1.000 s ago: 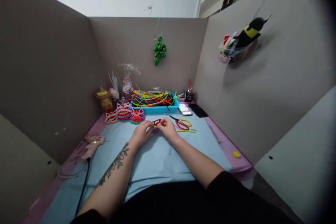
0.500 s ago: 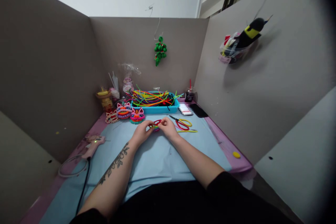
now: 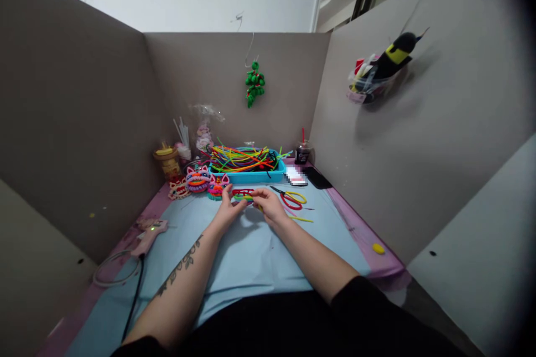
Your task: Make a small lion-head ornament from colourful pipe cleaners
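Note:
My left hand (image 3: pixel 229 207) grips the left end of a small pipe-cleaner piece (image 3: pixel 242 192) with red, green and purple strands, its thumb below and its fingers at the far side. At the piece's right end is my right hand (image 3: pixel 268 204), its thumb and fingers closed on it; a yellow bit shows under those fingers. Part of the piece is hidden by both hands. Right of my right hand lie scissors (image 3: pixel 292 199) with one red and one yellow handle. A yellow pipe cleaner (image 3: pixel 301 219) lies just nearer than them.
Behind the hands stands a blue tray (image 3: pixel 247 177) heaped with colourful pipe cleaners. Finished pipe-cleaner animal faces (image 3: pixel 197 178) sit left of it. A pink glue gun (image 3: pixel 149 237) with its cord lies at left. A drink cup (image 3: pixel 303 153) and a black phone-like slab (image 3: pixel 317 177) are at back right.
My left hand has spread its fingers wider, and more of the piece shows between the hands. The yellow pipe cleaner has shifted slightly nearer. The whole view has tilted a little.

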### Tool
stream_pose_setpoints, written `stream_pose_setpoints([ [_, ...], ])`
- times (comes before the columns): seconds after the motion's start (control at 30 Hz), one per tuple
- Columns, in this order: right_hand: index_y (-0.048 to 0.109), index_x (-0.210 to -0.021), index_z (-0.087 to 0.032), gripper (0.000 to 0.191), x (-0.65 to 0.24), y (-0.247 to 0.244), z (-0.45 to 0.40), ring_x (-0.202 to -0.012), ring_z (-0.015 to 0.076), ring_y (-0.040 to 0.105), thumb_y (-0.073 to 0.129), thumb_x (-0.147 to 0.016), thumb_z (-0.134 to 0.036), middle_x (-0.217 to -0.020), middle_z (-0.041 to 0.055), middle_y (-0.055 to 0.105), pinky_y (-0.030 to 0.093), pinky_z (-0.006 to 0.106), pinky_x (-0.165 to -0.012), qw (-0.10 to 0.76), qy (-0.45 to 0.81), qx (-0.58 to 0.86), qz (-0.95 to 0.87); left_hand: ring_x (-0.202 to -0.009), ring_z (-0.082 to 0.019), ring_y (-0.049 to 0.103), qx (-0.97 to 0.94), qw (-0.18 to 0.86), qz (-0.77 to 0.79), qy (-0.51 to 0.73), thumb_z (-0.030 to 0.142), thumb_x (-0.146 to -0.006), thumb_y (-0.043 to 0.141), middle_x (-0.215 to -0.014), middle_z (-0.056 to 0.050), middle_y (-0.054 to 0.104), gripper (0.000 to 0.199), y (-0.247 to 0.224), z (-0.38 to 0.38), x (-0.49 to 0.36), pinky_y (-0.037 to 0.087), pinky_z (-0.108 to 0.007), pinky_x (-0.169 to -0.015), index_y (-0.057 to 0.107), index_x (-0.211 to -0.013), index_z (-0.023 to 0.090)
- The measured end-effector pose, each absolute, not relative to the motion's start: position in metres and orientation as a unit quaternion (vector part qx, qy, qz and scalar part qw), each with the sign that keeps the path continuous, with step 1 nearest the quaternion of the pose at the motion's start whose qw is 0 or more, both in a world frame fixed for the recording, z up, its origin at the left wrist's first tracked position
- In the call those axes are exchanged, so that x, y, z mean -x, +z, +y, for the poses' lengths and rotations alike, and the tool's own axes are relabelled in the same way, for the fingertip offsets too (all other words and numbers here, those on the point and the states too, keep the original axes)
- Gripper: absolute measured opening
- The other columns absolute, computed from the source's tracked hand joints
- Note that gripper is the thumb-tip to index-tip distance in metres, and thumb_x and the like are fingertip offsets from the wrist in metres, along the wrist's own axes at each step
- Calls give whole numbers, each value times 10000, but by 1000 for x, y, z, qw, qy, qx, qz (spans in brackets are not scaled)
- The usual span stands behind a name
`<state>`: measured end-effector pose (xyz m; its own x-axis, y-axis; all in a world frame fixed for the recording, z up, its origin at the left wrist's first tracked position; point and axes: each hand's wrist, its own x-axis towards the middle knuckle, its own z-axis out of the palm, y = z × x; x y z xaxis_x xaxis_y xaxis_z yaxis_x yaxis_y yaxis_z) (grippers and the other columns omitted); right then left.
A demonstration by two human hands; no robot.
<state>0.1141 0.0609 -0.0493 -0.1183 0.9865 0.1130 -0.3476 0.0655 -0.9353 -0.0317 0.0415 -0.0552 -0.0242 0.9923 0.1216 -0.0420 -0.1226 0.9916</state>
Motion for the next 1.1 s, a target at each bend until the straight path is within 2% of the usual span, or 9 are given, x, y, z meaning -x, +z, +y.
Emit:
stream_pose_setpoints([
  [0.1, 614, -731, -180, 212, -113, -49, 59, -613, 126, 544, 654, -556, -294, -702, 5, 623, 449, 273, -618, 562, 580, 339, -483, -885, -199, 627, -437, 636, 363, 522, 491, -725, 663, -1139, -94, 566, 608, -55, 41, 29, 506, -353, -738, 369, -1208, 267],
  [0.17, 621, -753, -183, 202, -113, -47, 57, -662, 144, 568, 635, -587, -297, -726, 9, 632, 464, 290, -660, 559, 558, 333, -514, -826, -173, 635, -404, 674, 323, 527, 482, -714, 684, -1025, -63, 616, 513, -56, 41, 29, 512, -334, -728, 448, -1097, 236],
  [0.27, 625, -782, -185, 192, -114, -43, 53, -706, 154, 576, 616, -636, -310, -744, 12, 635, 463, 299, -707, 551, 506, 338, -572, -817, -155, 630, -385, 680, 302, 546, 456, -688, 718, -971, -48, 640, 465, -58, 43, 30, 509, -317, -752, 511, -1021, 205],
  [0.47, 610, -765, -187, 143, -114, -39, 48, -710, 161, 551, 586, -703, -314, -746, 16, 606, 446, 295, -697, 528, 419, 375, -637, -947, -193, 611, -393, 668, 274, 569, 471, -661, 732, -973, -70, 657, 464, -57, 42, 25, 480, -323, -836, 588, -980, 167],
  [0.57, 620, -737, -190, 106, -114, -41, 50, -802, 176, 543, 593, -709, -289, -822, 33, 580, 440, 305, -744, 532, 362, 396, -655, -982, -198, 595, -394, 662, 267, 578, 450, -651, 746, -1001, -75, 661, 445, -56, 41, 23, 469, -323, -869, 604, -954, 156],
  [0.67, 645, -720, -199, 78, -117, -41, 52, -916, 187, 519, 625, -701, -273, -896, 38, 533, 413, 325, -843, 533, 308, 411, -672, -928, -172, 599, -398, 662, 263, 579, 422, -640, 761, -959, -64, 668, 416, -56, 42, 25, 474, -294, -858, 624, -916, 144],
  [0.77, 659, -706, -200, 53, -120, -40, 52, -925, 182, 506, 650, -701, -252, -877, 26, 501, 385, 339, -896, 523, 280, 399, -700, -873, -148, 600, -396, 671, 258, 571, 422, -635, 763, -897, -55, 669, 398, -57, 43, 27, 479, -267, -840, 646, -881, 131],
  [0.97, 689, -700, -210, 65, -123, -38, 50, -909, 188, 476, 649, -716, -161, -846, 32, 494, 373, 343, -862, 521, 147, 353, -763, -852, -140, 602, -362, 690, 279, 561, 369, -659, 759, -874, -64, 665, 354, -60, 44, 27, 483, -265, -841, 650, -854, 95],
  [1.1, 687, -698, -208, 63, -124, -38, 52, -885, 184, 484, 645, -733, -178, -822, 30, 500, 378, 341, -848, 526, 142, 353, -761, -801, -120, 602, -342, 692, 304, 559, 331, -706, 728, -817, -42, 659, 255, -59, 44, 27, 490, -265, -829, 644, -804, 111],
])
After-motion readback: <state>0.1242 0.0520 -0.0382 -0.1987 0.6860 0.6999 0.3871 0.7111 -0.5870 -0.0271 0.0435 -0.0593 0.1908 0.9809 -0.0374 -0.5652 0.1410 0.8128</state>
